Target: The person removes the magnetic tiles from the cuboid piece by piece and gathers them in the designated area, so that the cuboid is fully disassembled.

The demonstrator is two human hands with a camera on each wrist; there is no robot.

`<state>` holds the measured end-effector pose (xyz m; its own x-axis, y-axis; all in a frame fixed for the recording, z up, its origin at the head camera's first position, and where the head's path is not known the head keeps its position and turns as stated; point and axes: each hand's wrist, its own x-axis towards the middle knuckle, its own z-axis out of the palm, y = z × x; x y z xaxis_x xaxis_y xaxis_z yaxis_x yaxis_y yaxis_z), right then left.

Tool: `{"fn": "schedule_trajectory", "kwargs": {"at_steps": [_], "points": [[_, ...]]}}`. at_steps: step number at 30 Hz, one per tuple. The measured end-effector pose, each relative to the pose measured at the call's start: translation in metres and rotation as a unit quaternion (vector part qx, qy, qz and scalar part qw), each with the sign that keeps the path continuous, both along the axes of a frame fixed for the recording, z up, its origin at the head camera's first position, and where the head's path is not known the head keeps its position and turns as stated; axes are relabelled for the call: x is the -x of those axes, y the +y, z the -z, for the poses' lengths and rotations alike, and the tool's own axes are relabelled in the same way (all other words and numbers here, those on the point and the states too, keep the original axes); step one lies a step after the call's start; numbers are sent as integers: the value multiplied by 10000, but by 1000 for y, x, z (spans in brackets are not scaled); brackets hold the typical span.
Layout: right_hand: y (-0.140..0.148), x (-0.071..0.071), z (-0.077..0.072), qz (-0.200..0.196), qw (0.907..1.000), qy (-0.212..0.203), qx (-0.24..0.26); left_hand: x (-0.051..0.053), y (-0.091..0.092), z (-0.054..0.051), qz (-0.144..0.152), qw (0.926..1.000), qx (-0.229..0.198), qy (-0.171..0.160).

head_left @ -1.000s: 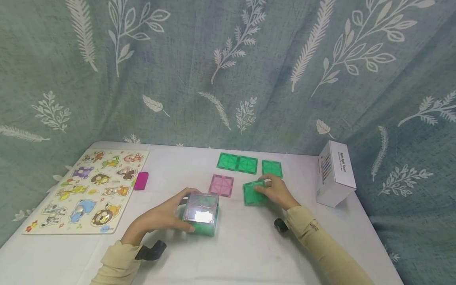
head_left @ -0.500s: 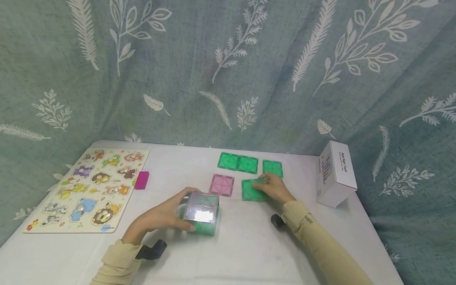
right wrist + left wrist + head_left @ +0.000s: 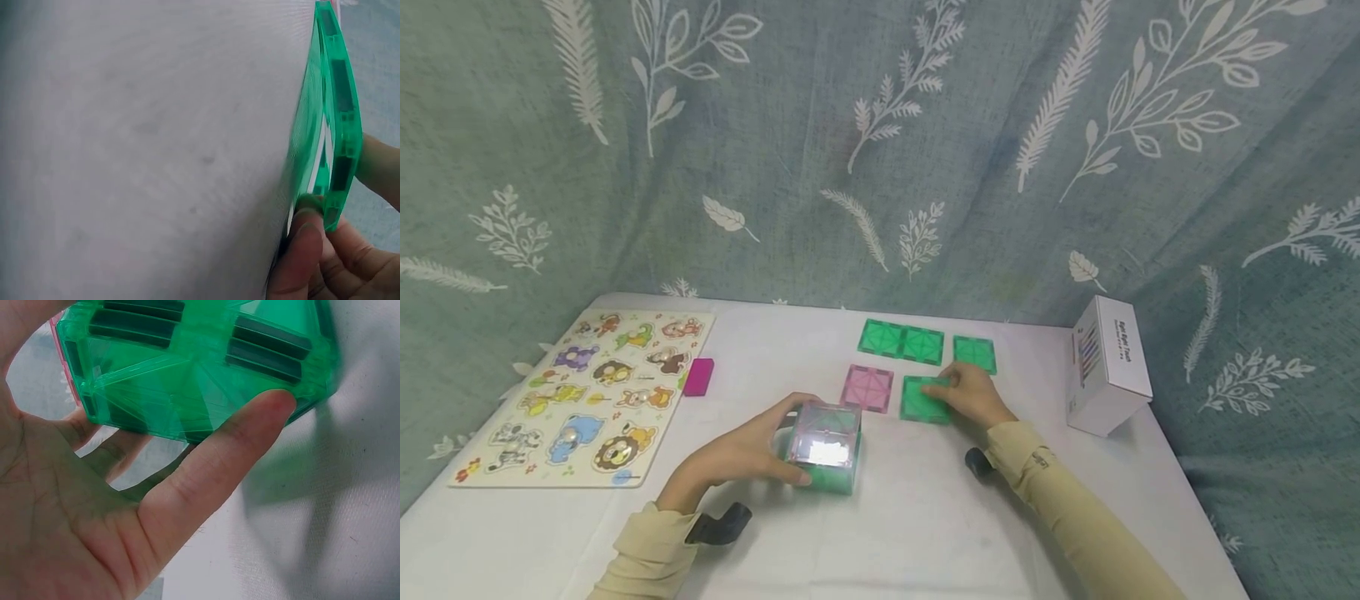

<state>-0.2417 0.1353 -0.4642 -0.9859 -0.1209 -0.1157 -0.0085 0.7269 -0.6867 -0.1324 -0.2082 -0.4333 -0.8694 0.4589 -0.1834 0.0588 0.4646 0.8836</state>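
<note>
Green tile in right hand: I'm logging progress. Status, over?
Left hand grips pink-topped green box. Right hand pinches green tile. Pink tile close beside it, possible obstruction.

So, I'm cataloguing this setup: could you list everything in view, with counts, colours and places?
curtain: 1, blue-green with white leaves, behind
tablecloth: 1, white, underneath
puzzle board: 1, cream with animals, left
small block: 1, magenta, beside the puzzle board
carton: 1, white, right
rear tiles: 3, green, back centre
pink tile: 1, pink, centre
green tile: 1, green, right of the pink tile
tile box: 1, green with pink-framed top, left of centre
sleeves: 2, tan, front
wrist devices: 2, black, by the sleeves
left hand: 1, gripping the tile box
right hand: 1, pinching the green tile
</note>
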Motion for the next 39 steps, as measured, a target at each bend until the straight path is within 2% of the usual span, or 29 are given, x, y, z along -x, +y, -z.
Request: {"fn": "schedule_trajectory", "kwargs": {"at_steps": [6, 18, 32, 39], "points": [[-2, -1, -2, -7, 9998, 7, -185, 1, 0, -1, 8, 10000, 40, 26], [-1, 1, 3, -16, 9988, 69, -478, 2, 1, 3, -12, 10000, -25, -21], [0, 0, 1, -139, 9982, 187, -551, 1, 1, 3, -86, 9999, -9, 74], [-3, -2, 1, -92, 9980, 243, -572, 0, 1, 3, -20, 9999, 95, 76]]}}
